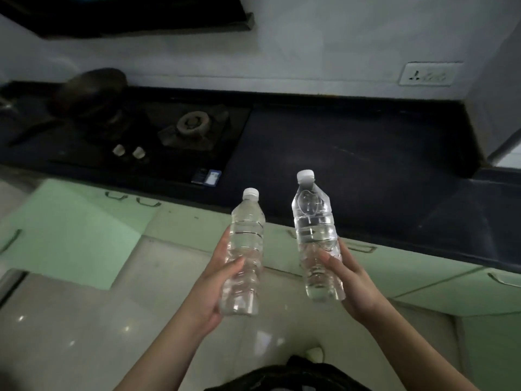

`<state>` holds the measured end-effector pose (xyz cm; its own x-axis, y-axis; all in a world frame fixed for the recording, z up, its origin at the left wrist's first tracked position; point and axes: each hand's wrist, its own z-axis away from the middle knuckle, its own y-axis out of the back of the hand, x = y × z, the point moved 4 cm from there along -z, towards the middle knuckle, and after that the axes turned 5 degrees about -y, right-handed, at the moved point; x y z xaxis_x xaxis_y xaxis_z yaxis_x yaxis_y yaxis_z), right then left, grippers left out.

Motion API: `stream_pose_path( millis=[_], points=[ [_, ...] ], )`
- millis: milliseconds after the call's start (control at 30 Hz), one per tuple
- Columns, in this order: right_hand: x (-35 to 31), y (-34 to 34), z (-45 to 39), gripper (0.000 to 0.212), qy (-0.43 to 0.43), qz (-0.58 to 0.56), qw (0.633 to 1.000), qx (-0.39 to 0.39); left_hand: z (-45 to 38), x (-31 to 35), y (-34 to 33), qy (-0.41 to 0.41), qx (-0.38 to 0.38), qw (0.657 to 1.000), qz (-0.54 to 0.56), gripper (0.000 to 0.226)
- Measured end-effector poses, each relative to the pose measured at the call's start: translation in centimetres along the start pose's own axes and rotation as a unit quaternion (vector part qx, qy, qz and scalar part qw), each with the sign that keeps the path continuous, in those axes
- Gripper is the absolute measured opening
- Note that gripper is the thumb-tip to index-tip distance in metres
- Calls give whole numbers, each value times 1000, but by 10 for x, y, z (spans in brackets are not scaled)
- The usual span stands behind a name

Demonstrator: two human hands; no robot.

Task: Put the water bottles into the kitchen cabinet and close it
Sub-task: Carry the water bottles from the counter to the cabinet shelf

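left hand (208,300) gripping left bottle (244,258) | right hand (356,289) gripping right bottle (317,238) | risk: both hands occupied, cabinet doors (439,289) seemingly staying shut, bottle possibly slipping while opening

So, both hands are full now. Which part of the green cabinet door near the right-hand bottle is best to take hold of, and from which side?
Probably the metal bar handle on the green cabinet door, just under the countertop. It stands off the panel, so fingers can hook behind it from the front. The right hand holds a bottle, and so does the left hand; one must be freed first.
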<state>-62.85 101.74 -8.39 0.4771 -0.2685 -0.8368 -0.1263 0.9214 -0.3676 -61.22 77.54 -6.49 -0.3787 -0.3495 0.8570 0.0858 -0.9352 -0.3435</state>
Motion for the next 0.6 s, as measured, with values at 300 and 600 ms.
stream_pose_path(
  millis=[300, 600],
  points=[
    [48, -126, 32, 79, -12, 96, 989, -111, 131, -5, 99, -79, 82, 993, 40, 76],
    [154, -264, 98, 69, -65, 149, 968, -191, 304, -37, 217, -125, 189, 972, 57, 69]
  ],
)
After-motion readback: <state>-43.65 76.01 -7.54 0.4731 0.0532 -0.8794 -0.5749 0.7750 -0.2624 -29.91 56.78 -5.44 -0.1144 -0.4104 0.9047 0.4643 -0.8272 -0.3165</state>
